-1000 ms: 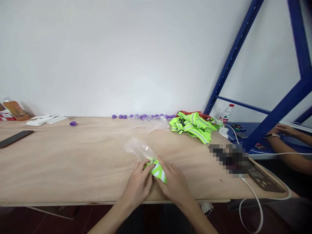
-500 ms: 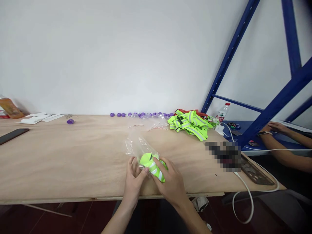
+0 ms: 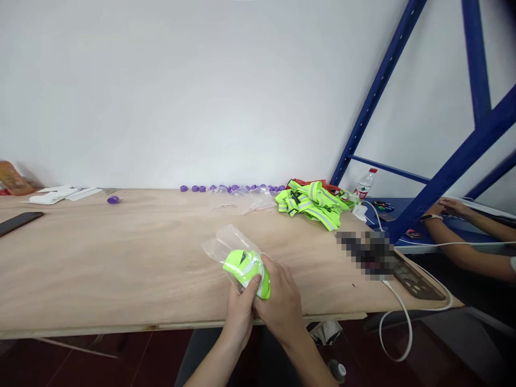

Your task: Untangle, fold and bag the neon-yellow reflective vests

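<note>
A folded neon-yellow reflective vest (image 3: 237,262) with pale reflective bands lies inside a clear plastic bag (image 3: 230,237), close to the table's front edge. My left hand (image 3: 241,306) grips its near side, the thumb pressed on top. From the right, my right hand (image 3: 282,293) wraps round the bundle and bag, with its fingertips along the right side. The bag's loose end points away to the upper left. Fingers beneath the bundle are hidden.
Behind to the right lies a heap of reflective vests (image 3: 312,204). Clear bags (image 3: 252,199) and several purple rolls (image 3: 195,188) line the wall. A phone (image 3: 20,223) lies left. A blue rack (image 3: 451,166) and cable (image 3: 403,312) stand right, where another person's arms (image 3: 463,236) rest.
The vest sits deeper in the bag. My left hand has moved right and under the bundle, close against my right hand. The view has shifted slightly.
</note>
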Demonstrator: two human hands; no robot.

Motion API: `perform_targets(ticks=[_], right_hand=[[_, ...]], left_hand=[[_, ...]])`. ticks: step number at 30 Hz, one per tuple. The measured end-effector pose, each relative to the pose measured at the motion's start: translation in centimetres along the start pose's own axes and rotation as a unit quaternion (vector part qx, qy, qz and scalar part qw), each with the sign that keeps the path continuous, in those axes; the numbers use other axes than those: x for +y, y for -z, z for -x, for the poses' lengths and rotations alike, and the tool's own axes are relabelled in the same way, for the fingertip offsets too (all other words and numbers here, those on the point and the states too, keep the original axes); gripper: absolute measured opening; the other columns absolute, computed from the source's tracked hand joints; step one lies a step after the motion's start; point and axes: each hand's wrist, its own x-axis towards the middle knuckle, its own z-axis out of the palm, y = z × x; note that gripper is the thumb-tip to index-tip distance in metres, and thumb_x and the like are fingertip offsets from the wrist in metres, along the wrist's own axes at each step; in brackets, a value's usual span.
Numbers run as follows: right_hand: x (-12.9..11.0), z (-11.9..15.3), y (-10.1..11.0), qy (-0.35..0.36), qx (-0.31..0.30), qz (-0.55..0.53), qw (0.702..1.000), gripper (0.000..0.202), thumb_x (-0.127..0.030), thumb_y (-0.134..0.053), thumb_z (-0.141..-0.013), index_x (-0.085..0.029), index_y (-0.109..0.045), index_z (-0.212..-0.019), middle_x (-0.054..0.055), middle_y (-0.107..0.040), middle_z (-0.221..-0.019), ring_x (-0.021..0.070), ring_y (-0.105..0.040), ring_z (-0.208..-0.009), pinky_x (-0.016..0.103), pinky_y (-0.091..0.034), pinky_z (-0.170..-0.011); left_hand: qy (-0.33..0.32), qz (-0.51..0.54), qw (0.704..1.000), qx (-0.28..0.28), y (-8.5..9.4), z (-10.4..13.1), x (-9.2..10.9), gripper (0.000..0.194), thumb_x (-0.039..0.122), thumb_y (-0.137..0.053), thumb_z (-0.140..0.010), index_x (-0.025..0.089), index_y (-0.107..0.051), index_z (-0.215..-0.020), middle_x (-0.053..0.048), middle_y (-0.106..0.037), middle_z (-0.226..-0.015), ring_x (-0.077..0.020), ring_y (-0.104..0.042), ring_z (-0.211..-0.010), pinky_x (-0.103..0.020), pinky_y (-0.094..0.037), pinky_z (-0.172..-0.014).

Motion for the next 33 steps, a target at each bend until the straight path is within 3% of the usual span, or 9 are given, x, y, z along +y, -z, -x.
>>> perform_targets(ticks=[8,10,13,16,21,23,29,33], right_hand=[[-0.9,-1.0,2.7,0.02,-0.15,-0.089,0.984,0.077,-0.006,-0.06,-0.073,-0.02,-0.041,-0.146,0.015,-0.055,-0.132,0.0295,-0.055,-0.121,0.045,-0.054,-0.098],[-0.5,-0.5,2.5,-0.009,-0.115,-0.12,0.986,0.074,-0.008,-0.065,-0.071,-0.021,-0.044,-0.141,0.014,-0.053,-0.133,0.0281,-0.055,-0.122,0.043,-0.054,-0.1],[-0.1,0.9,1.0,-0.084,0.023,-0.131,0.988,0.061,-0.014,-0.07,-0.071,-0.021,-0.05,-0.128,0.013,-0.054,-0.127,0.0273,-0.058,-0.117,0.041,-0.056,-0.096],[-0.4,2.3,-0.2,-0.091,0.113,-0.136,0.98,0.051,-0.015,-0.068,-0.077,-0.021,-0.052,-0.124,0.013,-0.058,-0.122,0.0261,-0.061,-0.113,0.04,-0.057,-0.094],[-0.8,3.2,0.7,0.019,0.009,-0.159,0.987,0.057,-0.006,-0.055,-0.086,-0.016,-0.044,-0.141,0.019,-0.053,-0.139,0.0266,-0.052,-0.134,0.039,-0.052,-0.106],[-0.3,3.2,1.4,0.036,-0.005,-0.162,0.986,0.059,-0.003,-0.051,-0.086,-0.016,-0.043,-0.143,0.018,-0.053,-0.142,0.0252,-0.051,-0.136,0.038,-0.05,-0.108],[1.2,3.1,2.2,0.033,0.002,-0.195,0.98,0.065,0.001,-0.049,-0.08,-0.022,-0.05,-0.14,0.009,-0.066,-0.13,0.021,-0.062,-0.124,0.033,-0.053,-0.104],[0.6,3.7,0.3,-0.032,0.029,-0.264,0.964,0.06,-0.001,-0.051,-0.081,-0.024,-0.053,-0.137,0.008,-0.068,-0.129,0.0207,-0.066,-0.12,0.031,-0.056,-0.099]], left_hand=[[0.04,0.089,0.994,0.057,-0.7,1.1,0.7,0.059,0.03,-0.088,-0.069,0.018,-0.067,-0.122,-0.011,-0.073,-0.122,-0.0277,-0.069,-0.113,-0.03,-0.058,-0.089],[0.04,0.101,0.992,0.068,-0.9,1.1,1.2,0.057,0.027,-0.089,-0.068,0.018,-0.067,-0.12,-0.011,-0.073,-0.12,-0.0272,-0.071,-0.108,-0.031,-0.059,-0.086],[0.026,0.108,0.991,0.073,-1.6,1.3,1.9,0.06,0.027,-0.092,-0.062,0.017,-0.069,-0.116,-0.012,-0.075,-0.116,-0.0288,-0.073,-0.103,-0.034,-0.06,-0.087],[0.017,0.1,0.993,0.058,-2.2,1.5,2.3,0.065,0.033,-0.095,-0.057,0.015,-0.069,-0.115,-0.013,-0.076,-0.112,-0.0319,-0.073,-0.102,-0.039,-0.06,-0.088],[-0.003,0.06,0.997,0.045,-1.7,1.1,2.1,0.063,0.038,-0.092,-0.06,0.013,-0.07,-0.114,-0.014,-0.076,-0.11,-0.0325,-0.073,-0.101,-0.039,-0.059,-0.088],[-0.009,0.037,0.999,0.035,-0.9,0.7,1.8,0.062,0.037,-0.092,-0.06,0.012,-0.071,-0.112,-0.015,-0.076,-0.107,-0.0329,-0.073,-0.098,-0.039,-0.059,-0.086],[-0.002,0.007,1.0,-0.027,0.4,0.2,2.2,0.062,0.033,-0.093,-0.059,0.012,-0.068,-0.112,-0.015,-0.077,-0.102,-0.0338,-0.073,-0.096,-0.04,-0.058,-0.084],[-0.039,0.03,0.998,0.026,-0.5,0.2,2.9,0.066,0.044,-0.088,-0.066,0.011,-0.066,-0.119,-0.014,-0.076,-0.102,-0.0328,-0.073,-0.096,-0.04,-0.058,-0.083]])
